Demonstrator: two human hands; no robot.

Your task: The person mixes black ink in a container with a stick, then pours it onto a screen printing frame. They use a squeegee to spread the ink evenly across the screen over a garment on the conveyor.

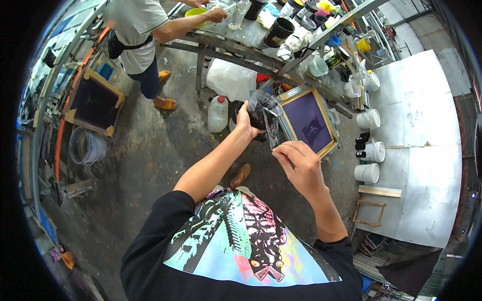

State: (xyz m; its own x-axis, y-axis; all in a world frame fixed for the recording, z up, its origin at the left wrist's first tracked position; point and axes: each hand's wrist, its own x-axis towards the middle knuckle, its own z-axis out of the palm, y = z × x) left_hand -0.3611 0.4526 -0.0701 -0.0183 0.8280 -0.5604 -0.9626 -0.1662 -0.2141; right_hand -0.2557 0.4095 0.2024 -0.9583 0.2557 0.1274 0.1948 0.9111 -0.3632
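My left hand (244, 124) is wrapped round a clear plastic tub (257, 111) smeared inside with something dark, held tilted in front of me. Along the tub's right side runs a dark-streaked, shiny strip (271, 129); whether it is a stirring stick or plastic film I cannot tell. The fingers of my right hand (299, 163) pinch the lower end of that strip. Just beyond my hands a screen printing frame (307, 119) with purple mesh leans below the bench.
A cluttered workbench (228, 34) spans the top, where another person (138, 45) holds a yellow-green bowl (195, 12). A white jug (218, 114) stands on the floor. White buckets (368, 119) line the right. Left are another screen frame (96, 103) and a grey bucket (88, 146).
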